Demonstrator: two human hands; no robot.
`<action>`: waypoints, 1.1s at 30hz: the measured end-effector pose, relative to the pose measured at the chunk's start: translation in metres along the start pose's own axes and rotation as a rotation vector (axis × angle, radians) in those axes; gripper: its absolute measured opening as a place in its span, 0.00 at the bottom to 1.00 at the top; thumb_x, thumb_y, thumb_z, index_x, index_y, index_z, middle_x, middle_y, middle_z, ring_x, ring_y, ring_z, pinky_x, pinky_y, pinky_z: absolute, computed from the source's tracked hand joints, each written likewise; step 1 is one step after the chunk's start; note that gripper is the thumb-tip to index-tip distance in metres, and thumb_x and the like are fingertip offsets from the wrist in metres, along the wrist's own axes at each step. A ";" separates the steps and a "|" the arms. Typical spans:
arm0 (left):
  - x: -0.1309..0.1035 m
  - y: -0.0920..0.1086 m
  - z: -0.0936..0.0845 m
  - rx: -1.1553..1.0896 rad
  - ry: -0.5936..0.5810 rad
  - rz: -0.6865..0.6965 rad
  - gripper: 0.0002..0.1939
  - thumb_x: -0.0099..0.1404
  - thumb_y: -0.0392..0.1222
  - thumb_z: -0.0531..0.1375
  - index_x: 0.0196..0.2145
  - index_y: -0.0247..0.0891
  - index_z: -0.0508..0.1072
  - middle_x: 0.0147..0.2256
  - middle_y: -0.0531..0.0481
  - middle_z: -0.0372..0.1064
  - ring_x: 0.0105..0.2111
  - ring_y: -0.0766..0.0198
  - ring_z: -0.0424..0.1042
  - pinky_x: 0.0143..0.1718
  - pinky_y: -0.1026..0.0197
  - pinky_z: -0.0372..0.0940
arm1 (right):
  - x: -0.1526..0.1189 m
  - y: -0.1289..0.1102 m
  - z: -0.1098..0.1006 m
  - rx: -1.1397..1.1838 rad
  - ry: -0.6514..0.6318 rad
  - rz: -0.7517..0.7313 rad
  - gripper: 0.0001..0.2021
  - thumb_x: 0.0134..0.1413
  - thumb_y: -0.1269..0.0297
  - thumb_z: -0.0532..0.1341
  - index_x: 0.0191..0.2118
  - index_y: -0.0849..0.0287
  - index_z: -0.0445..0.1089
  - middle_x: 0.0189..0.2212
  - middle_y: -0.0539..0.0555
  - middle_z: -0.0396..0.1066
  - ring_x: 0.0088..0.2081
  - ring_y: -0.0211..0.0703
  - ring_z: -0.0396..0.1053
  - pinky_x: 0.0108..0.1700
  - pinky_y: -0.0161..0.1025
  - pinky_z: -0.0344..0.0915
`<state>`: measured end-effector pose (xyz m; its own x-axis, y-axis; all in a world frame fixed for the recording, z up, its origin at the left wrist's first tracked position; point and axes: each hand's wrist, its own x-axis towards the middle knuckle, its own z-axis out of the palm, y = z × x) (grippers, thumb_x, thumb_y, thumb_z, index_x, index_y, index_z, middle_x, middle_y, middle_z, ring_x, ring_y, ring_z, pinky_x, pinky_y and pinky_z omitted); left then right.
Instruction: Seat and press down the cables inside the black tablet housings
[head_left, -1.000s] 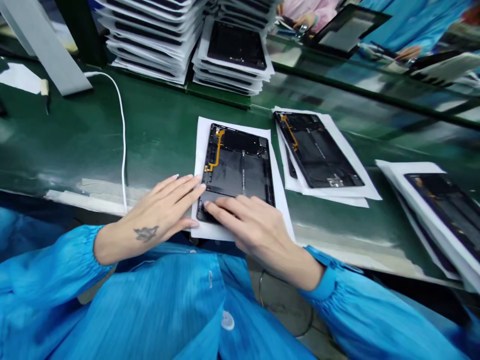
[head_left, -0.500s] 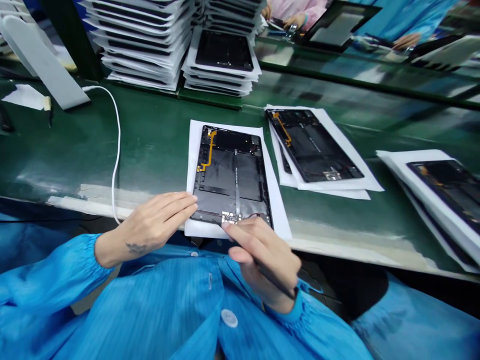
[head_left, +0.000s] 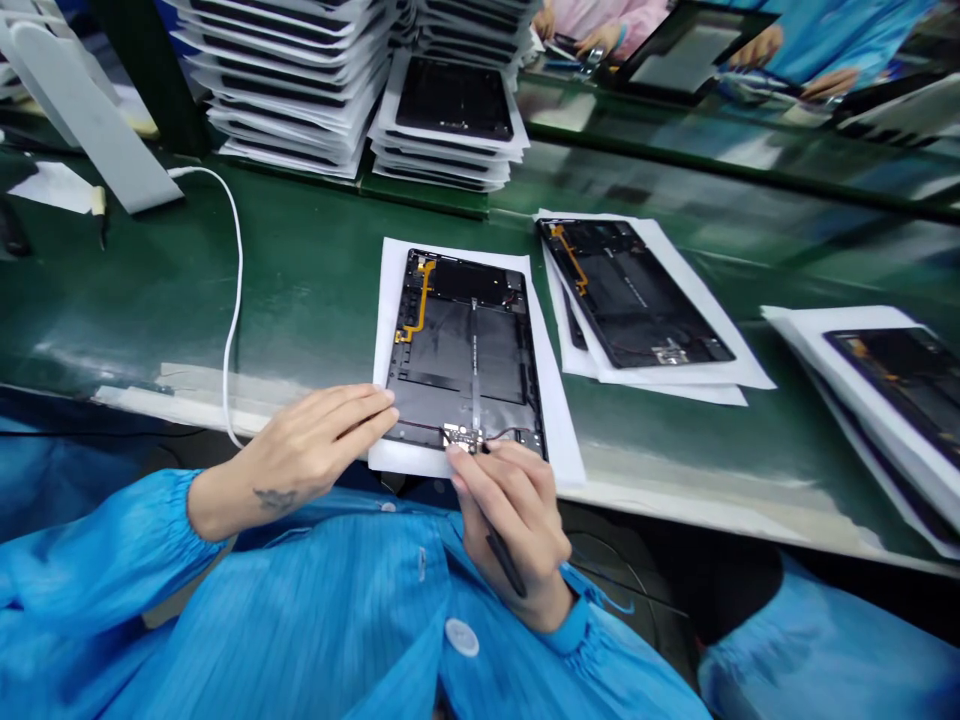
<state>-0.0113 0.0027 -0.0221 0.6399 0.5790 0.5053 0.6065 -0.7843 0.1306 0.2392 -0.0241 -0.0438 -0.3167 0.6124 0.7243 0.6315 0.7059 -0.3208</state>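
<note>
In front of me an opened tablet housing (head_left: pixel 465 345) lies on a white foam sheet (head_left: pixel 567 455), its inside facing up. It has an orange flex cable (head_left: pixel 422 305) at its upper left and a grey ribbon running down the middle. My left hand (head_left: pixel 315 435) rests with outstretched fingers on the housing's lower left edge. My right hand (head_left: pixel 514 510) is closed round a slim black tool (head_left: pixel 506 565), its kind hidden by the fingers. The right fingertips are at a small circuit board (head_left: pixel 460 436) at the housing's bottom edge, with thin wires beside it.
Another tablet housing (head_left: pixel 637 290) lies on foam sheets to the right, with a further housing (head_left: pixel 900 385) beyond it. Tall stacks (head_left: pixel 289 90) of sheeted panels stand at the back. A white cable (head_left: pixel 238 270) crosses the green bench (head_left: pixel 135 300). Co-workers' hands (head_left: pixel 600 40) show across the bench.
My right hand has turned more upright and shifted slightly left, its fingertips staying by the small circuit board. The black tool has turned with it. My left hand stays put.
</note>
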 end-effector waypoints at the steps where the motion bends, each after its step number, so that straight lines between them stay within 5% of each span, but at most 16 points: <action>1: 0.001 0.001 0.000 0.015 -0.014 0.000 0.20 0.73 0.28 0.50 0.59 0.32 0.68 0.55 0.37 0.72 0.59 0.52 0.69 0.55 0.51 0.71 | 0.000 0.000 -0.002 0.006 0.016 0.010 0.28 0.58 0.79 0.62 0.62 0.51 0.68 0.36 0.53 0.78 0.39 0.50 0.74 0.45 0.55 0.75; 5: 0.013 0.005 -0.007 0.151 -0.129 0.058 0.19 0.73 0.29 0.49 0.58 0.33 0.69 0.52 0.36 0.72 0.53 0.51 0.72 0.48 0.52 0.71 | 0.015 0.001 -0.009 0.168 0.010 0.085 0.20 0.60 0.78 0.60 0.54 0.52 0.73 0.38 0.55 0.78 0.41 0.51 0.75 0.43 0.54 0.76; 12: 0.030 0.013 -0.013 0.309 -0.243 0.079 0.19 0.75 0.34 0.48 0.58 0.36 0.69 0.45 0.40 0.72 0.41 0.54 0.72 0.40 0.55 0.68 | 0.061 0.002 0.002 0.468 -0.179 0.315 0.07 0.66 0.70 0.59 0.38 0.57 0.75 0.33 0.53 0.77 0.37 0.43 0.73 0.40 0.42 0.72; 24: 0.025 0.009 -0.010 0.247 -0.148 0.102 0.14 0.75 0.33 0.49 0.50 0.33 0.72 0.45 0.36 0.74 0.44 0.49 0.76 0.37 0.53 0.71 | 0.065 0.002 0.006 0.510 -0.260 0.160 0.08 0.65 0.75 0.59 0.41 0.57 0.74 0.35 0.53 0.78 0.37 0.43 0.72 0.42 0.44 0.69; 30: 0.004 0.000 -0.005 0.032 0.016 0.091 0.15 0.72 0.26 0.51 0.53 0.28 0.70 0.53 0.42 0.74 0.55 0.54 0.73 0.55 0.55 0.71 | 0.068 0.005 0.005 0.548 -0.282 0.153 0.08 0.64 0.76 0.60 0.42 0.57 0.74 0.35 0.52 0.77 0.39 0.43 0.72 0.42 0.43 0.68; 33: 0.005 0.003 -0.004 0.092 -0.004 0.084 0.17 0.72 0.26 0.50 0.55 0.26 0.70 0.52 0.41 0.75 0.54 0.51 0.74 0.50 0.52 0.73 | 0.064 0.009 -0.002 0.522 -0.282 0.171 0.07 0.64 0.75 0.60 0.42 0.58 0.74 0.35 0.53 0.77 0.39 0.43 0.72 0.43 0.43 0.69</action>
<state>-0.0085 0.0025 -0.0158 0.6921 0.5135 0.5073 0.5915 -0.8063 0.0092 0.2257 0.0206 0.0009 -0.4619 0.7524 0.4697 0.2831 0.6269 -0.7258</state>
